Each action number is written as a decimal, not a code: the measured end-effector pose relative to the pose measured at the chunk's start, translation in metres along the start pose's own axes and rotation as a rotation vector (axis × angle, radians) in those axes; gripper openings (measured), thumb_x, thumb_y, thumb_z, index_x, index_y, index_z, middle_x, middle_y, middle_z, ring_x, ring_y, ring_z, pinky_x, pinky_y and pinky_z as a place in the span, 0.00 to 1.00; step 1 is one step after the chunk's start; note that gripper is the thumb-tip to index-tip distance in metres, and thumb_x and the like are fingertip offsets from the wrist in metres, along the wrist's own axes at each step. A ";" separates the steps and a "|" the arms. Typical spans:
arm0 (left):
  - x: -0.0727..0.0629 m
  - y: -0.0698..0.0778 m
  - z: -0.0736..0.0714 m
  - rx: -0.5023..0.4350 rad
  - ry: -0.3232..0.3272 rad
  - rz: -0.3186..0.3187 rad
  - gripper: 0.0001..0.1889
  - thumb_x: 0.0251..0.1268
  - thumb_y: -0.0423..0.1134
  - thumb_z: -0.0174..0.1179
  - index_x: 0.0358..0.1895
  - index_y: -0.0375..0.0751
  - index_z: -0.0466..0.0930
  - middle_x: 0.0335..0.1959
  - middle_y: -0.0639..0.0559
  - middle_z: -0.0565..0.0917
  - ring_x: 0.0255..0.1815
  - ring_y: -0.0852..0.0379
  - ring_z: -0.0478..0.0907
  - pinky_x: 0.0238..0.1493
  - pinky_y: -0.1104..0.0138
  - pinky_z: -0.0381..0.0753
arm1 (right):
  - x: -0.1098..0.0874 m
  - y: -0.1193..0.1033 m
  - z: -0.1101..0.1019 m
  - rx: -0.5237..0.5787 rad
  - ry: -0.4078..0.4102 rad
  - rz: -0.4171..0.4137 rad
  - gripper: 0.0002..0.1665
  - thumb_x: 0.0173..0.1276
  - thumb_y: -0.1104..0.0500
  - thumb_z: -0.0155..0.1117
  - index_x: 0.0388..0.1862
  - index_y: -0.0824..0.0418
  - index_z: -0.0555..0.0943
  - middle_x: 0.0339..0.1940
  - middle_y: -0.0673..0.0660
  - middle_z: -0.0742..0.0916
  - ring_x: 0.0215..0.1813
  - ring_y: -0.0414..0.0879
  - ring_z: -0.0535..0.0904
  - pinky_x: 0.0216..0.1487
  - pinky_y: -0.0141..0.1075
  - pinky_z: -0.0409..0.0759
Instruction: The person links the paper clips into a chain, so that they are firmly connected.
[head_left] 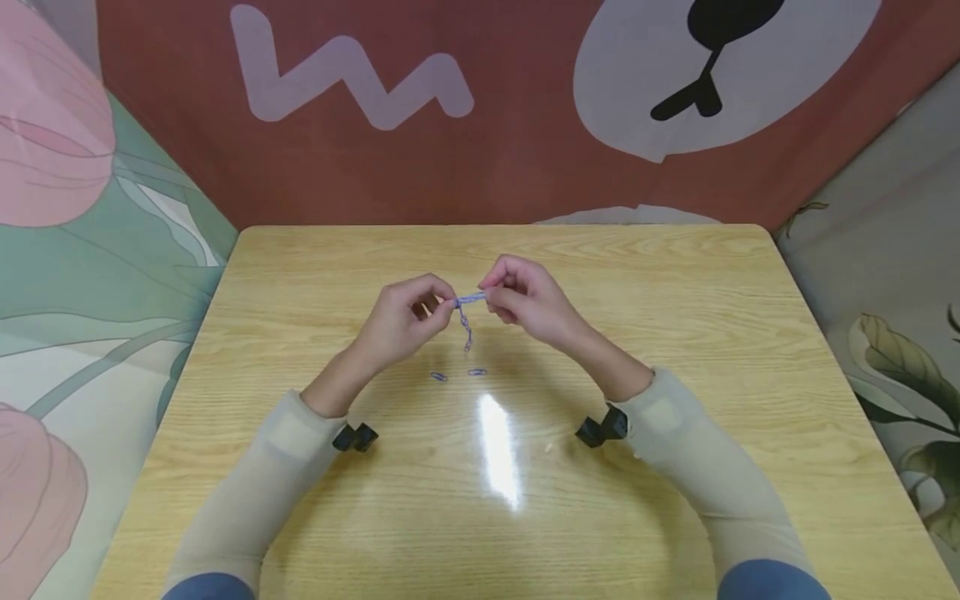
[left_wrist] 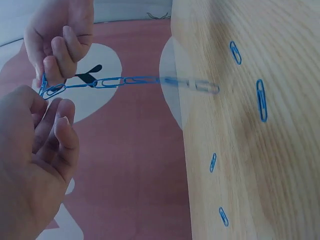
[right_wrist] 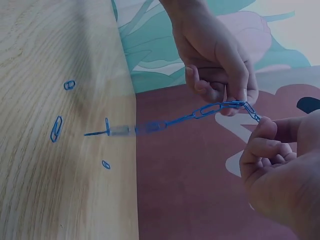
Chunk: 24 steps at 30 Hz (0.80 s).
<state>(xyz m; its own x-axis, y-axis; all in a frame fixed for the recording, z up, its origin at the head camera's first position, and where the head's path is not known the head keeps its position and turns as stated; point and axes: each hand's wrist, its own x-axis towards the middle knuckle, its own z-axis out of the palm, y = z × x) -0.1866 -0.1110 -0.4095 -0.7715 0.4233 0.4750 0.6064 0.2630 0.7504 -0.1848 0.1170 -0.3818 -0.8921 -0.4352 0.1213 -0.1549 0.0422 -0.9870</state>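
Observation:
Between the two hands stretches the upper end of a chain of blue paper clips (left_wrist: 107, 81). My left hand (head_left: 401, 321) pinches the chain at one link between thumb and forefinger. On the other side, my right hand (head_left: 534, 302) pinches the clip at the end with thumb and fingertips. From the left fingertips the rest of the chain (head_left: 467, 329) hangs down over the table, its lower part blurred in both wrist views. Fingertips cover part of the clips they hold.
Several loose paper clips lie on the wooden table (head_left: 480, 517); one paper clip (head_left: 438, 377) and another paper clip (head_left: 477, 372) are below the hands. A red printed cloth (head_left: 375, 175) stands behind the table's far edge.

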 end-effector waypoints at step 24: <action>0.008 0.014 0.007 -0.169 0.000 -0.124 0.04 0.67 0.28 0.67 0.41 0.32 0.83 0.30 0.43 0.85 0.24 0.55 0.80 0.22 0.69 0.77 | -0.003 0.001 0.009 -0.221 0.029 -0.224 0.04 0.73 0.74 0.57 0.42 0.68 0.76 0.33 0.58 0.82 0.33 0.48 0.76 0.27 0.33 0.75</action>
<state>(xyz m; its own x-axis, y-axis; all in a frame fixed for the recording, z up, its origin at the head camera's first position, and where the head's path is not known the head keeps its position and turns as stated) -0.1832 -0.0980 -0.3987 -0.8384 0.3966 0.3739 0.4653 0.1636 0.8699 -0.1785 0.1107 -0.3836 -0.8367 -0.4298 0.3395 -0.4347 0.1441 -0.8890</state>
